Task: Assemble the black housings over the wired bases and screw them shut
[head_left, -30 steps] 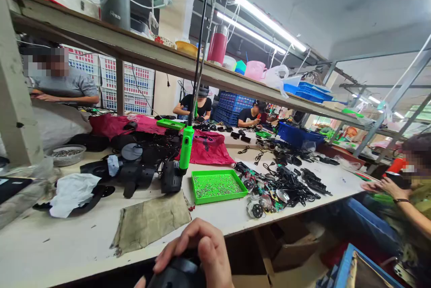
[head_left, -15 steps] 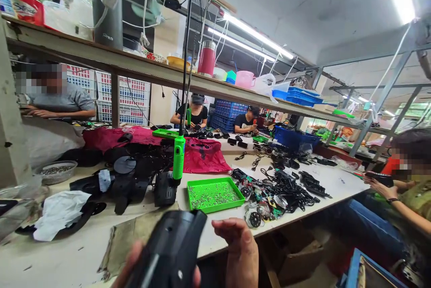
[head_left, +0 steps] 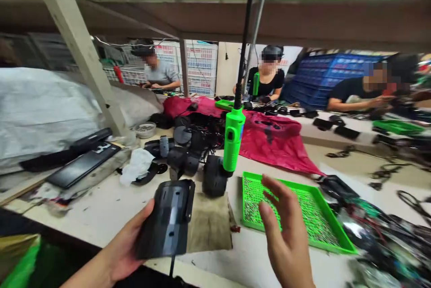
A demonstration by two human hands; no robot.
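Observation:
My left hand point(head_left: 126, 245) grips a black plastic housing point(head_left: 164, 220) by its left side, above the table's front edge. A black cord hangs from the bottom of the housing. My right hand point(head_left: 286, 229) is empty, its fingers apart and slightly curled, over the left part of a green tray point(head_left: 332, 238) of small screws. Between and beyond the hands, a green electric screwdriver point(head_left: 234, 142) hangs upright on a cable. Just behind its tip stands another black housing point(head_left: 214, 176). A worn, greyish-brown cloth or board point(head_left: 210, 229) lies partly behind the held housing.
Wires and circuit parts point(head_left: 373, 229) crowd the right side. Black parts and a white crumpled cloth point(head_left: 137, 166) lie left of the screwdriver, near a bowl of screws point(head_left: 146, 130). A pink cloth point(head_left: 272, 140) lies behind. A slanted post point(head_left: 81, 54) stands left; several people sit opposite.
The view has swung left and down. The housing now shows more fully in my left hand, and my right hand has moved away from it to over the screw tray.

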